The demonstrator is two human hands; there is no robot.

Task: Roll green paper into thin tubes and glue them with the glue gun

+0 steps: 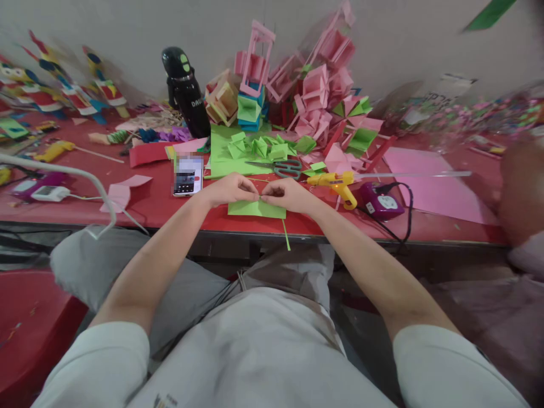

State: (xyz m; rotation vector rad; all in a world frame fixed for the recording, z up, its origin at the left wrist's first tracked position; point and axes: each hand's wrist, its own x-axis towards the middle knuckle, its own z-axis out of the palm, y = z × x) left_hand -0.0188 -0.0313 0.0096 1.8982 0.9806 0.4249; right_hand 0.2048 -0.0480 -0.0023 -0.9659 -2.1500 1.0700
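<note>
A light green sheet of paper point(256, 210) lies at the front of the red table, below both hands. My left hand point(233, 189) pinches the sheet's far edge near its middle. My right hand point(285, 193) pinches the same edge just beside it, the fingertips of both hands almost touching. What part of the paper sits between the fingers is hidden. From the sheet's right corner a thin green strip point(287, 234) hangs over the table edge. Behind the hands are dark-handled scissors point(287, 168) and several folded green paper pieces point(260, 147).
A yellow glue gun point(338, 184) and a purple power socket point(381, 201) with a cord are to the right. A phone point(188, 174) lies left, before a black bottle point(187, 93). Pink paper structures point(317, 88) stand at the back. Another person's arm point(522, 187) is far right.
</note>
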